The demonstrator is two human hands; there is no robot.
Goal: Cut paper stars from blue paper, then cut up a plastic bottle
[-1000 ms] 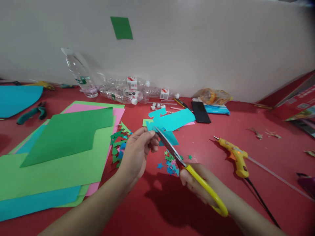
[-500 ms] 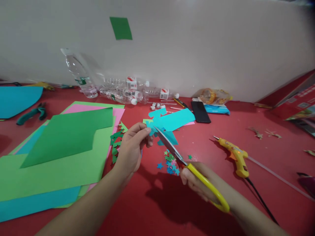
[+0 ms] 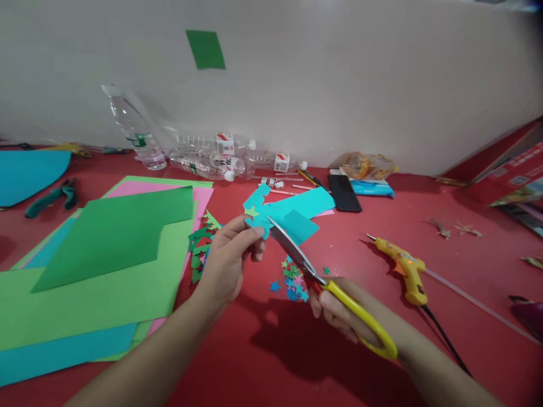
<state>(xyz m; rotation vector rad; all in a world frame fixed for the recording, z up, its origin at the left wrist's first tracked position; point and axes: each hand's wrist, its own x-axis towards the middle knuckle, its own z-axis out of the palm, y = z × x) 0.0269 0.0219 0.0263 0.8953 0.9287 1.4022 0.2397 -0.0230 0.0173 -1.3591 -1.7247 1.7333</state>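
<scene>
My left hand [image 3: 229, 254] pinches a turquoise paper piece [image 3: 263, 221] with cut-out edges between thumb and fingers. A light green star shape shows at this paper; whether it is a hole or a loose star I cannot tell. My right hand [image 3: 345, 314] grips scissors [image 3: 360, 311] with yellow handles, their tips pointing up and left at the paper's right edge. The blades look nearly closed. Below the blades lies a small pile of paper stars [image 3: 292, 282] in blue, green and pink. More turquoise paper [image 3: 301, 212] lies behind.
Stacked coloured sheets [image 3: 106, 305] cover the left, with pliers [image 3: 51, 200] beyond. Green scraps [image 3: 198, 249] lie by my left hand. Plastic bottles [image 3: 207, 158] line the wall. A phone [image 3: 344, 192] lies behind; a yellow glue gun [image 3: 403, 268] with a cord is at right.
The turquoise paper in my left hand has turned and shows more of its surface, with the light green star shape now visible. The scissors have hardly moved.
</scene>
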